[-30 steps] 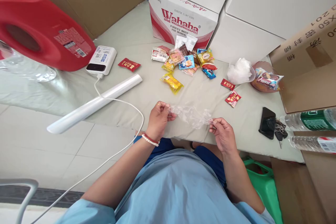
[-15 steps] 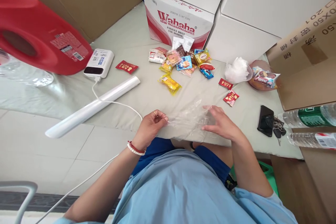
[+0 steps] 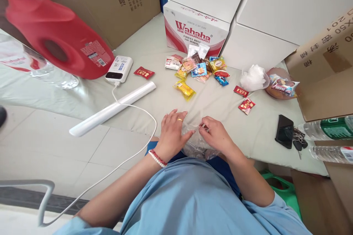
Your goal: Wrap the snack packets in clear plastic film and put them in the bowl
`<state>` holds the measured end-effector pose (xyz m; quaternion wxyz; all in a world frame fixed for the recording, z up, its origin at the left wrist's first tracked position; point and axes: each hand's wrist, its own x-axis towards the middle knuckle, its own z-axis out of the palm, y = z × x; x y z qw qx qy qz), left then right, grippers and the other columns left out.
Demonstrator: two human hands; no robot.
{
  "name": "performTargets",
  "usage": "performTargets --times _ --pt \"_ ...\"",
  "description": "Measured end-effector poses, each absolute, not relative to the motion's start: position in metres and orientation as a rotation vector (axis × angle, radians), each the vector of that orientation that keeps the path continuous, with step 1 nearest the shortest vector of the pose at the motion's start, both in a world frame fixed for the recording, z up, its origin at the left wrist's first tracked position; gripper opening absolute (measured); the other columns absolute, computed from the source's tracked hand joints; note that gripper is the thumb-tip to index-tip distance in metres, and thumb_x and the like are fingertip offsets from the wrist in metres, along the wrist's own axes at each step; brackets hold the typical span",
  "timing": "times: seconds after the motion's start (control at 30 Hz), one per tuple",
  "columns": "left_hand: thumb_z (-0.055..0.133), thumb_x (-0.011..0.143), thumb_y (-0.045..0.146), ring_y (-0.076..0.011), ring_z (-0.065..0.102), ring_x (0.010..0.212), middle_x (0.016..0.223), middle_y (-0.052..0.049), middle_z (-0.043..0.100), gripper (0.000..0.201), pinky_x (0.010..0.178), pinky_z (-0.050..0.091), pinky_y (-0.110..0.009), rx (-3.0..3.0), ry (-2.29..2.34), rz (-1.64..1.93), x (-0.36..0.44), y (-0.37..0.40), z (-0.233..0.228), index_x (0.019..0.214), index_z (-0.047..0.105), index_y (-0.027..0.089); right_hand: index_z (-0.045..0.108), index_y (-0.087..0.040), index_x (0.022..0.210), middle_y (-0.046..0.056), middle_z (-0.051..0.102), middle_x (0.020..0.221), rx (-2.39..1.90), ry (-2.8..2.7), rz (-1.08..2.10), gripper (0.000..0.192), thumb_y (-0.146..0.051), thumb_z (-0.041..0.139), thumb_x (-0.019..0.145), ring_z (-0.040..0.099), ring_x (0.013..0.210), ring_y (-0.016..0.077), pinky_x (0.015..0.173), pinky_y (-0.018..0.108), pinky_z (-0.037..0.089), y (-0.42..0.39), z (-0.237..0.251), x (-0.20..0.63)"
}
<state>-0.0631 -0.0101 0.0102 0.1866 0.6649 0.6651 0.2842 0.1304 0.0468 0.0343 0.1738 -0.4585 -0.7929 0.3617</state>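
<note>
A thin clear plastic bag (image 3: 197,141) hangs between my hands at the table's near edge, its lower part over my lap. My right hand (image 3: 217,136) is closed, pinching the bag's upper right part. Against its left side lies my left hand (image 3: 173,132), fingers and thumb apart, a ring on one finger and a bracelet at the wrist. Beyond the hands, a yellow snack packet (image 3: 184,89) lies in front of a pile of small wrapped snacks (image 3: 199,69). Two red packets (image 3: 246,105) are to the right.
On the left are a white rolled tube (image 3: 113,109), a power bank (image 3: 119,69) with a white cable, a red jug (image 3: 60,33) and a water bottle. A Wahaba carton (image 3: 195,31) stands behind. To the right are a bowl (image 3: 281,82), a phone (image 3: 284,131), keys and bottles.
My left hand has opened from its pinch and turned palm down. My right hand has moved left and closed on the bag. The bag has dropped toward my lap, and the view has shifted.
</note>
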Motion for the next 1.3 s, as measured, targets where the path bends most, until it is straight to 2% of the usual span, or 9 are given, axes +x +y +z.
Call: performTargets --times 0.07,0.17,0.33,0.47,0.67,0.87,1.03,1.2,1.3 --pt "0.058 0.093 0.038 -0.0295 0.067 0.115 0.11 -0.009 0.076 0.025 0.105 0.048 -0.046 1.759 1.796 0.776 -0.067 0.005 0.004 0.108 0.068 0.021 0.064 -0.021 0.087 0.0 0.066 0.08 -1.318 -2.054 1.271 0.013 -0.031 0.058 0.091 0.059 0.069 0.0148 0.066 0.027 0.045 0.054 0.029 0.139" --pt "0.046 0.097 0.041 -0.0196 0.066 0.075 0.077 -0.001 0.071 0.028 0.074 0.049 -0.032 1.532 1.808 0.816 -0.078 0.022 -0.007 0.087 0.065 0.022 0.063 -0.021 0.085 -0.003 0.06 0.07 -1.371 -1.688 1.563 0.029 -0.05 0.066 0.083 0.051 0.057 0.0124 0.055 0.026 0.042 0.07 0.014 0.156" --pt "0.043 0.097 0.046 -0.0173 0.052 0.06 0.058 0.002 0.053 0.037 0.063 0.034 -0.03 1.399 2.073 0.899 -0.088 0.038 -0.013 0.07 0.053 0.024 0.064 -0.02 0.084 -0.006 0.052 0.061 -1.484 -1.411 1.501 0.041 -0.058 0.074 0.071 0.045 0.051 0.0107 0.046 0.024 0.034 0.092 -0.009 0.175" --pt "0.042 0.099 0.045 -0.0206 0.054 0.063 0.061 -0.001 0.054 0.037 0.062 0.032 -0.032 1.367 2.223 0.798 -0.092 0.051 -0.015 0.071 0.054 0.024 0.065 -0.019 0.083 -0.006 0.052 0.059 -1.573 -1.437 1.343 0.04 -0.057 0.072 0.072 0.04 0.046 0.0099 0.045 0.025 0.03 0.109 -0.02 0.183" --pt "0.06 0.092 0.038 -0.0319 0.065 0.104 0.111 -0.016 0.07 0.034 0.086 0.044 -0.043 1.688 2.41 1.057 -0.089 0.049 -0.034 0.12 0.064 0.018 0.069 -0.019 0.086 0.002 0.067 0.074 -1.637 -1.731 1.051 0.034 -0.052 0.066 0.08 0.057 0.064 0.0161 0.063 0.029 0.046 0.135 -0.031 0.203" --pt "0.048 0.101 0.015 -0.0225 0.064 0.119 0.104 -0.005 0.076 0.024 0.103 0.038 -0.044 2.516 1.793 0.884 -0.086 0.035 -0.04 0.098 0.069 0.026 0.072 -0.016 0.113 0.015 0.067 0.113 -1.664 -1.94 0.381 0.04 -0.046 0.063 0.088 0.063 0.082 0.0235 0.082 0.043 0.053 0.133 0.0 0.216" --pt "0.045 0.105 0.031 -0.025 0.064 0.124 0.114 -0.007 0.078 0.026 0.11 0.036 -0.051 2.331 1.674 0.738 -0.089 0.041 -0.03 0.104 0.07 0.023 0.064 -0.021 0.133 0.014 0.066 0.125 -1.07 -2.451 0.364 0.05 -0.053 0.067 0.095 0.058 0.114 0.0296 0.096 0.045 0.051 0.077 0.033 0.185" --pt "0.033 0.106 0.039 -0.0254 0.06 0.134 0.124 -0.007 0.076 0.039 0.119 0.03 -0.056 2.069 1.664 0.693 -0.097 0.045 -0.023 0.11 0.069 0.024 0.073 -0.021 0.11 0.008 0.071 0.099 -0.905 -2.734 0.216 0.015 -0.022 0.067 0.096 0.054 0.091 0.0248 0.078 0.038 0.045 0.019 0.002 0.156" --pt "0.035 0.103 0.038 -0.0251 0.059 0.136 0.13 -0.007 0.074 0.039 0.121 0.033 -0.055 1.966 1.685 0.679 -0.105 0.048 -0.023 0.111 0.07 0.024 0.073 -0.021 0.105 0.007 0.071 0.095 -0.815 -2.653 0.149 0.022 -0.009 0.056 0.098 0.052 0.087 0.0221 0.079 0.037 0.042 -0.003 -0.021 0.167"
